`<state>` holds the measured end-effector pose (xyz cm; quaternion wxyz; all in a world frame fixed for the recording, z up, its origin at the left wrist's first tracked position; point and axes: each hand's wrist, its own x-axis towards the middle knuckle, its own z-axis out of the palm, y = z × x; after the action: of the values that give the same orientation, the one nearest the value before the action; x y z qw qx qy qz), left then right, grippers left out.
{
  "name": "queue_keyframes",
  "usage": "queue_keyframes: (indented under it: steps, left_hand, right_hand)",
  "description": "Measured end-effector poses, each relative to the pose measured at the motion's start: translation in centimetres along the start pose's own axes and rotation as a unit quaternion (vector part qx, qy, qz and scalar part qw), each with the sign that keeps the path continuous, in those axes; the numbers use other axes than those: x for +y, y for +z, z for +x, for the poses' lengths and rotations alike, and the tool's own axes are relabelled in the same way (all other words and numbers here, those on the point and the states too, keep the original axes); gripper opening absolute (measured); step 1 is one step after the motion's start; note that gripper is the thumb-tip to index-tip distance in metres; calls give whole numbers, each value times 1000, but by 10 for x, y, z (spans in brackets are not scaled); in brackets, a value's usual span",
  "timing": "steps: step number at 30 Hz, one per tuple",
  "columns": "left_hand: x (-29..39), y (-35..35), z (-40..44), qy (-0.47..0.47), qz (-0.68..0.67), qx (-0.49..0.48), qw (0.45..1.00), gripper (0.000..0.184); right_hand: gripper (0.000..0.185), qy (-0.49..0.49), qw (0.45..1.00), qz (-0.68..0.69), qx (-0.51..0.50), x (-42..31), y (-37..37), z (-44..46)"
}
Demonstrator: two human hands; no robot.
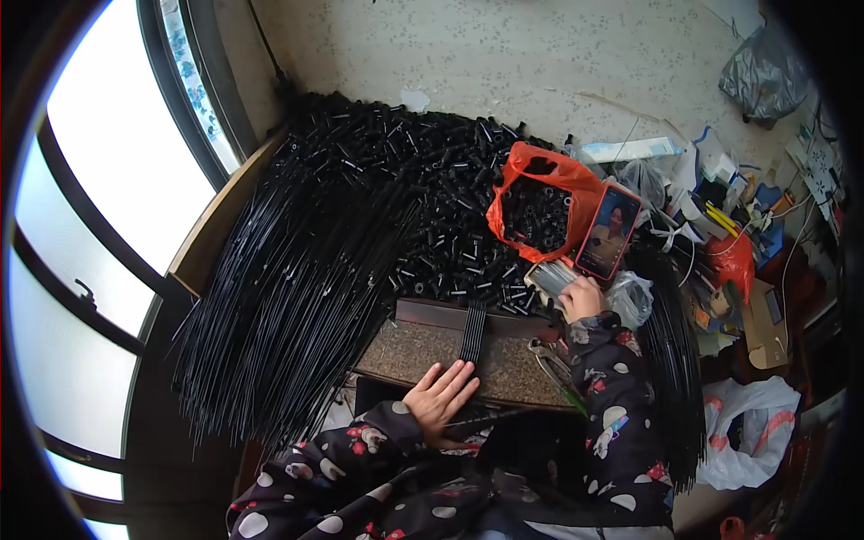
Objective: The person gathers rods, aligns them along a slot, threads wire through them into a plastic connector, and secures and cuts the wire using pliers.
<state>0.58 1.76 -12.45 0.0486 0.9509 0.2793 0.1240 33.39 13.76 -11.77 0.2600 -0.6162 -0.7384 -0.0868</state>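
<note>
My left hand [441, 400] lies flat with fingers stretched out, its fingertips on the lower ends of a row of thin black rods [472, 335]. These rods lie side by side across a brown speckled board [414, 357], their upper ends at a dark raised bar [427, 313]. My right hand [583, 299] is beyond the bar, fingers curled at the edge of a small container of thin silvery pieces [551, 277]; what its fingertips grip is hidden. Pliers with green handles [556, 371] rest on the board's right side, beside my right sleeve.
A large heap of black tubular pieces [450, 207] fills the back. Long black rods [288, 297] lie left, more [670, 360] right. A red bag [499, 211] holds small dark parts; a phone [609, 232] leans beside it. Clutter and a white plastic bag [751, 445] are right.
</note>
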Motion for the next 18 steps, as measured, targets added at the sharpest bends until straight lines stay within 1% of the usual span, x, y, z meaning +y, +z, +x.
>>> queue_keyframes:
  steps: [1, 3, 6, 7, 8, 10, 11, 13, 14, 18]
  left_hand:
    - [1, -6, 2, -9, -22, -17, 1000, 104]
    - [0, -3, 2, -21, -46, -33, 998, 105]
    - [-8, 16, -1, 13, 62, -4, 998, 99]
    - [-10, 15, 0, 15, 60, -8, 998, 99]
    - [-9, 13, 1, 12, 52, 2, 999, 89]
    - [-6, 9, 4, 3, 36, 24, 999, 70]
    - [-5, 8, 4, 3, 32, 22, 999, 70]
    - [-5, 5, 5, -8, -12, 20, 1000, 71]
    - [-5, 3, 6, -14, -34, 19, 999, 72]
    - [-6, 2, 6, -18, -37, 4, 999, 73]
  right_hand:
    - [7, -22, 999, 21, -34, 0, 1, 0]
    - [6, -32, 999, 17, -40, 1, 4, 2]
    - [5, -42, 998, 6, -39, -3, -2, 5]
    - [7, -44, 998, 34, -19, -18, -8, 7]
    - [10, -46, 997, 61, -1, -35, -13, 9]
    - [12, -58, 968, 242, -19, -72, -12, 5]
    - [12, -55, 968, 242, -22, -81, -5, 0]
    - [15, -89, 976, 169, -100, -91, 9, -9]
    - [15, -88, 976, 170, -102, -90, 9, -10]
    - [14, -67, 975, 175, -118, -87, 4, -11]
